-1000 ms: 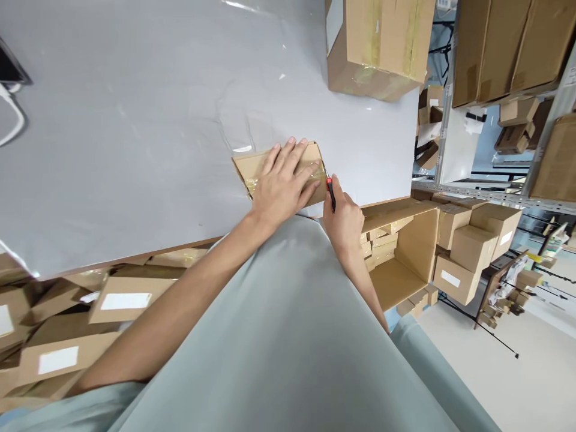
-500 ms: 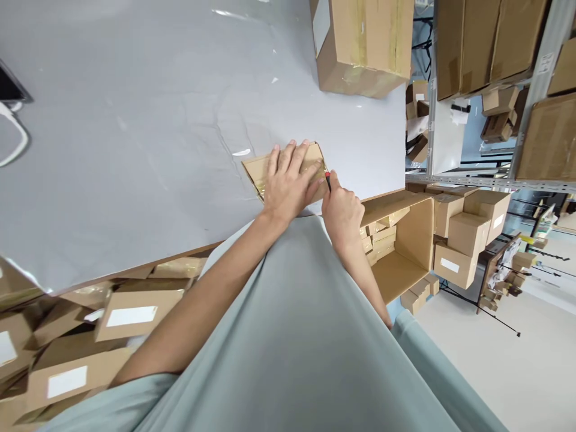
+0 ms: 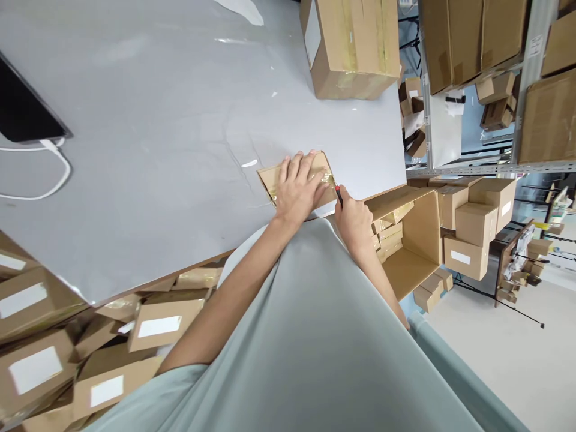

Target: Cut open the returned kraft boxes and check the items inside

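Observation:
A small flat cardboard box point(image 3: 269, 175) lies on the grey table near its front edge, with shiny tape across it. My left hand point(image 3: 297, 189) presses on top of this box, palm down, its fingers stretched out. Closed around a box cutter point(image 3: 339, 195) with a red and black handle is my right hand point(image 3: 354, 222). The cutter's front end is at the taped right edge of the box; its blade is too small to make out clearly.
On the grey table point(image 3: 148, 198) stand a large taped carton point(image 3: 355, 54) and a black device point(image 3: 27, 105) with a white cable point(image 3: 65, 174). An open carton point(image 3: 420, 234) holding small boxes is at the right. Labelled boxes point(image 3: 159, 324) pile up below left.
The view has shifted, so most things appear farther right and more of the black device shows. The box cutter has slid slightly along the box's right edge toward me.

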Available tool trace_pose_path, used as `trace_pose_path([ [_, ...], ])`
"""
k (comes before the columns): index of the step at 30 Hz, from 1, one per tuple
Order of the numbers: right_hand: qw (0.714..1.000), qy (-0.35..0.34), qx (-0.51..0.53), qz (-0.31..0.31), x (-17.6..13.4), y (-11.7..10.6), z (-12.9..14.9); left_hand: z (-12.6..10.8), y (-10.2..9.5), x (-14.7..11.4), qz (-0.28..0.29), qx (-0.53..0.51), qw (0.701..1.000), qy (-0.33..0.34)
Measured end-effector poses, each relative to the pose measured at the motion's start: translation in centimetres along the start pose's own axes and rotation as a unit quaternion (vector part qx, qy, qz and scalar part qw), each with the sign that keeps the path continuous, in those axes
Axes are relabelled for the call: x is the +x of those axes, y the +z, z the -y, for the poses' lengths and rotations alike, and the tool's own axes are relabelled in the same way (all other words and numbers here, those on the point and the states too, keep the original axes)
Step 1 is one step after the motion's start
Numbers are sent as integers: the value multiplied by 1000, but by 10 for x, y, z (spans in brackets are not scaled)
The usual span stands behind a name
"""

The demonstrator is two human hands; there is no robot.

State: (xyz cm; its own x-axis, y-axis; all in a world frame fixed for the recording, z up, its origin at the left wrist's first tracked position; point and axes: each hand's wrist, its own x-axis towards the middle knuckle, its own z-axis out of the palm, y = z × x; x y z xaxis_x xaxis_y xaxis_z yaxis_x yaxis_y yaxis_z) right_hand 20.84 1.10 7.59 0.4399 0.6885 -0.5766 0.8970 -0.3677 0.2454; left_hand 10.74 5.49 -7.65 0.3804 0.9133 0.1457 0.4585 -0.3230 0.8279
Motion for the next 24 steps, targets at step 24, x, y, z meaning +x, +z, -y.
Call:
trace_pose_path([
  [24, 997, -29, 59, 37, 17, 14, -21, 2, -7, 0, 35, 103, 994, 21],
])
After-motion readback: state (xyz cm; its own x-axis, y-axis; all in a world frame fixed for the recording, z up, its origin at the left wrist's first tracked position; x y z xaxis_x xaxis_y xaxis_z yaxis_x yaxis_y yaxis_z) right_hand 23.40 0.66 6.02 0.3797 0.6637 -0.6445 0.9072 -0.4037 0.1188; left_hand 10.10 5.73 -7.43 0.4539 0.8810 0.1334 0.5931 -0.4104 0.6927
